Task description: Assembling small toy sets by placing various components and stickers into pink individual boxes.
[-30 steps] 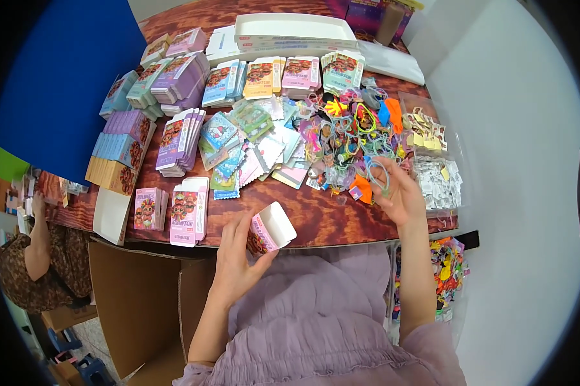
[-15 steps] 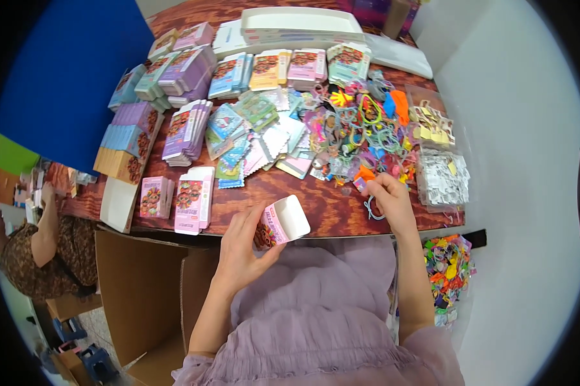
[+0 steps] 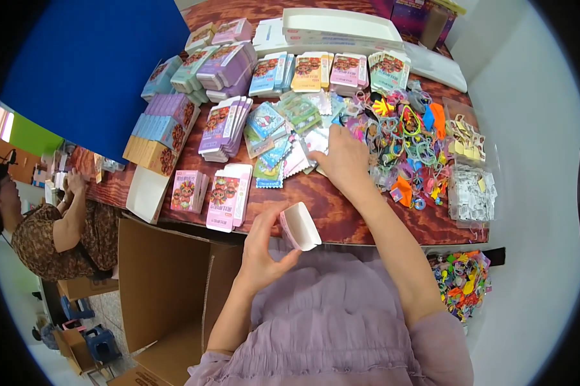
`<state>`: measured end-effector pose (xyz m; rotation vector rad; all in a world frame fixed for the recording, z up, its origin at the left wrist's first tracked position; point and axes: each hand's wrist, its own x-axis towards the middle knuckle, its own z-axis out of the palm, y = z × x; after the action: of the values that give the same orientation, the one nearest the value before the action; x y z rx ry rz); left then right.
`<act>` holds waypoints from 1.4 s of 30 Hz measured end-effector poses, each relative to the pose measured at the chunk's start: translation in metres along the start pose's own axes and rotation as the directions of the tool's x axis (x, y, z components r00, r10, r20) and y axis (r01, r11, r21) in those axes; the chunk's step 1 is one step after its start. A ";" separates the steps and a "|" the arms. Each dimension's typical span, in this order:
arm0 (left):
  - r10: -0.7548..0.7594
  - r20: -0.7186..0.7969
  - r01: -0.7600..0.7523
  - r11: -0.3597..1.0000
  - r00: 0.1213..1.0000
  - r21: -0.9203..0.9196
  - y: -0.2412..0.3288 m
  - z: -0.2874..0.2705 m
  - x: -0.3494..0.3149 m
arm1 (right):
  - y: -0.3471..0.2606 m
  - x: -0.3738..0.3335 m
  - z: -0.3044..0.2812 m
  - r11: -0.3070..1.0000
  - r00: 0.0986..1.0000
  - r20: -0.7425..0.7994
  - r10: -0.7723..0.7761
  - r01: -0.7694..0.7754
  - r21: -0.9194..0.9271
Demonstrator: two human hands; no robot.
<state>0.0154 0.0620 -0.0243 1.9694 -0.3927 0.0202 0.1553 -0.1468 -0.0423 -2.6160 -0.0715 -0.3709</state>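
My left hand [image 3: 264, 248] grips a small pink carton [image 3: 300, 227] just off the table's front edge, its white open end tilted up toward me. Whether anything lies inside it I cannot tell. Over the right side of a pile of flat, zigzag-edged packets [image 3: 274, 148] reaches my right hand [image 3: 346, 161], thumb apart from the fingers and nothing visible in its grasp. Its fingertips point down and are partly hidden. Right of this hand spreads a heap of small colourful toys and cord loops [image 3: 412, 138], with an orange toy [image 3: 401, 192] near its front.
Flattened cartons [image 3: 226, 196] lie at the front left, with more carton stacks [image 3: 222, 125] behind. A clear tray [image 3: 472, 193] holds silvery packets on the right. Below the table are a cardboard box [image 3: 164, 289] and a bag of toys [image 3: 462, 283]. A co-worker [image 3: 58, 231] sits at left.
My right hand has left the orange toy and blue loop at the heap's front and moved left to the packets. The pink carton has turned in my left hand. The view has shifted.
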 end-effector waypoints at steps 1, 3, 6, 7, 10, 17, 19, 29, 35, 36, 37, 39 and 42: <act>-0.001 0.006 0.001 0.999 1.000 0.049 0.000 -0.001 0.001 | 0.000 0.003 0.006 0.997 0.998 0.035 0.051 -0.049 -0.068; 0.043 0.002 -0.043 0.996 0.999 0.075 -0.002 -0.004 0.002 | 0.014 0.003 0.011 0.995 1.000 0.000 0.030 -0.030 -0.099; 0.013 -0.052 -0.011 0.999 0.999 0.038 -0.005 -0.007 -0.002 | 0.029 0.005 0.004 0.965 0.974 0.128 0.188 -0.207 0.159; 0.000 -0.042 0.002 0.999 0.999 0.049 -0.006 -0.008 -0.003 | 0.029 0.005 0.000 0.967 0.974 0.130 0.184 -0.203 0.155; -0.014 -0.013 0.015 0.999 1.000 0.049 -0.002 -0.006 0.000 | 0.023 0.007 -0.013 0.929 0.974 0.120 0.190 -0.218 0.299; 0.006 0.022 -0.008 0.998 1.000 0.057 0.007 -0.001 0.003 | -0.018 -0.006 0.003 0.989 0.982 0.178 0.061 -0.035 -0.143; 0.015 0.024 -0.017 0.997 1.000 0.074 0.005 0.001 0.002 | -0.010 -0.006 0.015 0.994 0.980 0.164 0.110 -0.104 -0.044; -0.034 0.037 0.031 0.997 0.999 0.066 0.006 -0.005 -0.006 | 0.000 0.005 -0.007 0.958 0.920 0.346 -0.184 0.247 -0.146; -0.044 0.020 0.042 0.994 0.999 0.101 0.002 -0.009 -0.012 | 0.009 0.017 -0.032 0.938 0.880 0.446 -0.162 0.278 -0.209; -0.039 0.018 0.037 0.995 0.999 0.097 0.002 -0.009 -0.011 | 0.019 0.016 -0.038 0.949 0.892 0.422 -0.161 0.257 -0.183; -0.039 0.016 0.037 0.994 0.999 0.106 0.002 -0.010 -0.012 | 0.029 0.015 -0.042 0.958 0.901 0.401 -0.164 0.242 -0.151; -0.040 0.008 0.039 0.993 0.999 0.114 0.002 -0.010 -0.013 | 0.045 0.012 -0.050 0.946 0.917 0.336 -0.212 0.279 -0.163; -0.041 0.008 0.040 0.993 0.999 0.110 0.008 -0.007 -0.012 | 0.050 0.010 -0.072 0.994 0.921 0.390 0.007 -0.047 0.094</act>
<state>0.0031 0.0682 -0.0164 2.0863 -0.3643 0.0059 0.1532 -0.2250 -0.0022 -2.5482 -0.1820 0.1661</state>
